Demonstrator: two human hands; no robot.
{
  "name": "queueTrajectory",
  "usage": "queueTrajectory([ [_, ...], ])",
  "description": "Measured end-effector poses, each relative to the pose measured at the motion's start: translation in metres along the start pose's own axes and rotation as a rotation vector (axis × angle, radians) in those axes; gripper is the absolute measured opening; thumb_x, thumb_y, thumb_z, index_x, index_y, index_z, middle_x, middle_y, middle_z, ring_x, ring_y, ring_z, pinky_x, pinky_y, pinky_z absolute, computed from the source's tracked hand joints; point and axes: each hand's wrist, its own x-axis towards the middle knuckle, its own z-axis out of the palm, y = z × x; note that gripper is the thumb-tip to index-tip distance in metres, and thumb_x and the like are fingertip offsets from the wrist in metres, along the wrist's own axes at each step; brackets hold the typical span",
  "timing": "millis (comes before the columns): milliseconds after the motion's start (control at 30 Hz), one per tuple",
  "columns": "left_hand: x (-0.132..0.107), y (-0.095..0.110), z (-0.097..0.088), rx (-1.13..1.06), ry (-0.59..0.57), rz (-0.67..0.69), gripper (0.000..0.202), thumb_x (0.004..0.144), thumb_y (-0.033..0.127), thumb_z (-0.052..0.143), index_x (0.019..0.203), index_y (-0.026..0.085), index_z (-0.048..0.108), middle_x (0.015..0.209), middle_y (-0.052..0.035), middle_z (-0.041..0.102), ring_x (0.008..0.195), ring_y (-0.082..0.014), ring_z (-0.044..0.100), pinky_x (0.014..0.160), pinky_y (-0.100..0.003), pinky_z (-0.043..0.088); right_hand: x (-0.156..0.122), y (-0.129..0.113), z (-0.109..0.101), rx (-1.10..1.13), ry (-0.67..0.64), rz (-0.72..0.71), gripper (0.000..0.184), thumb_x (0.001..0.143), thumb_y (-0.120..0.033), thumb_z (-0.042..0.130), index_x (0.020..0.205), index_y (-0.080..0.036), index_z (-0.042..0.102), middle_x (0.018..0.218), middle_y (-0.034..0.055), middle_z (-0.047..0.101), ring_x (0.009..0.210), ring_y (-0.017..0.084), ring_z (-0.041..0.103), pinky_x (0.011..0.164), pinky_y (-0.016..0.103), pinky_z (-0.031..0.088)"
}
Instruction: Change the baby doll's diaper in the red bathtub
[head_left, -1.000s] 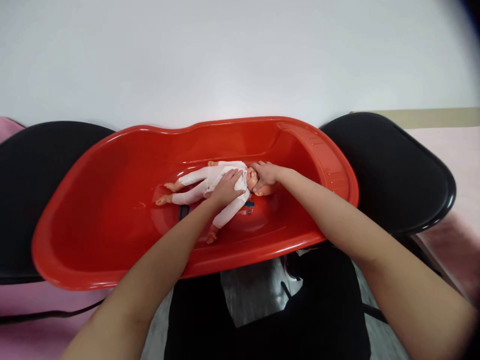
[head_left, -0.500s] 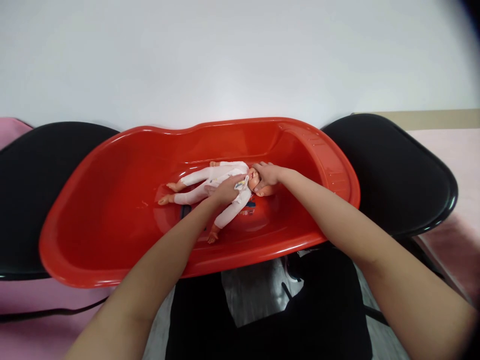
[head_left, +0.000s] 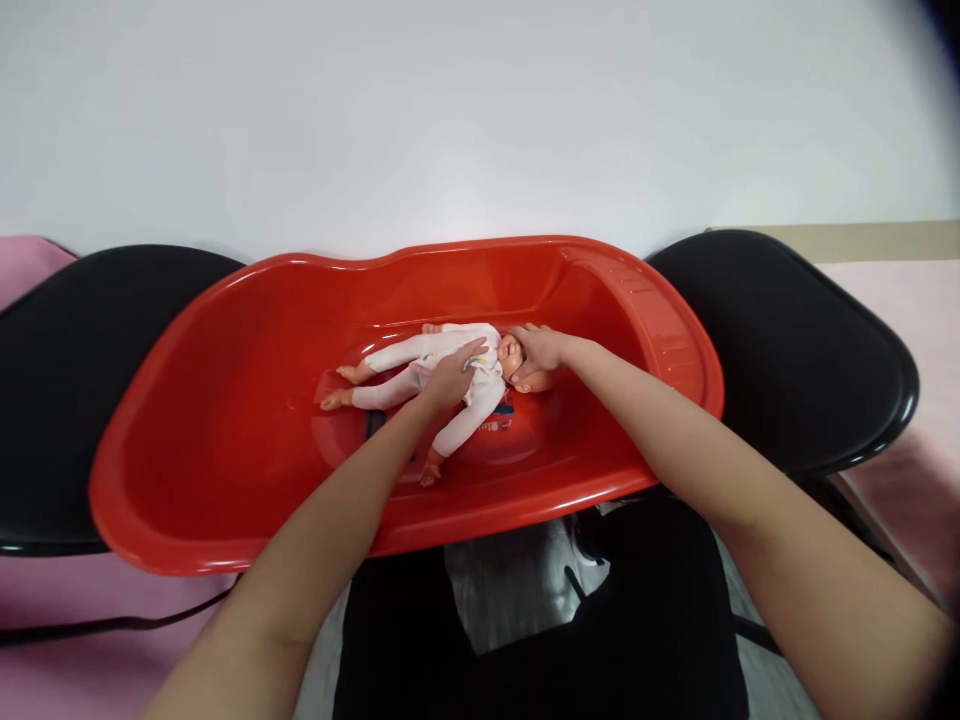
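Note:
A baby doll (head_left: 420, 362) in a white suit lies on its back in a red plastic baby tub (head_left: 225, 420), head to the right, legs to the left. My left hand (head_left: 450, 375) rests flat on the doll's chest with fingers stretched out. My right hand (head_left: 538, 350) is cupped over the doll's head, fingers curled round it beside the face. One doll arm sticks out toward the tub's near wall.
The tub rests across two black chair seats, one at the left (head_left: 52, 400) and one at the right (head_left: 795, 350). A white wall (head_left: 480, 120) stands behind. Pink cloth (head_left: 907, 300) lies at the far right, and more pink shows at the lower left.
My left hand slid slightly along the doll's chest, fingers flattening out. My right hand stayed on the head. The view shifted a little to the right.

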Motion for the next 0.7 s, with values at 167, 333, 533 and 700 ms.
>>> queueTrajectory([
  [167,0.001,-0.001,0.003,-0.084,0.169,-0.081,0.050,0.103,0.015,0.045,0.152,0.009,0.051,0.159,-0.0103,0.055,0.148,-0.0215,0.048,0.128,-0.035,0.029,-0.005,-0.004,-0.004,0.012,-0.001,0.002,0.097,0.069,-0.055,0.089,0.151,-0.024,0.047,0.145,0.0167,0.054,0.131,0.041,0.054,0.108,0.051,0.048],
  [333,-0.001,0.007,0.004,-0.136,0.124,-0.081,0.051,0.105,0.019,0.045,0.154,0.007,0.046,0.160,-0.0126,0.053,0.146,-0.0216,0.048,0.127,-0.034,0.031,-0.003,-0.002,-0.002,0.013,0.004,-0.022,0.101,0.068,-0.056,0.089,0.153,-0.025,0.046,0.146,0.0158,0.053,0.134,0.041,0.053,0.109,0.051,0.046],
  [533,-0.003,0.018,0.003,-0.085,-0.064,-0.114,0.055,0.105,0.023,0.048,0.159,0.012,0.046,0.164,-0.0101,0.050,0.151,-0.0277,0.044,0.130,-0.043,0.026,-0.003,-0.005,-0.003,-0.011,0.004,-0.033,0.098,0.071,-0.053,0.090,0.154,-0.023,0.047,0.151,0.0168,0.052,0.139,0.041,0.050,0.113,0.051,0.044],
  [700,0.002,0.021,0.000,-0.087,-0.110,-0.090,0.056,0.101,0.014,0.049,0.156,0.006,0.048,0.161,-0.0121,0.052,0.148,-0.0238,0.049,0.128,-0.037,0.030,0.001,0.000,0.000,-0.008,-0.002,-0.034,0.103,0.070,-0.057,0.089,0.157,-0.025,0.043,0.152,0.0169,0.050,0.137,0.042,0.051,0.112,0.053,0.045],
])
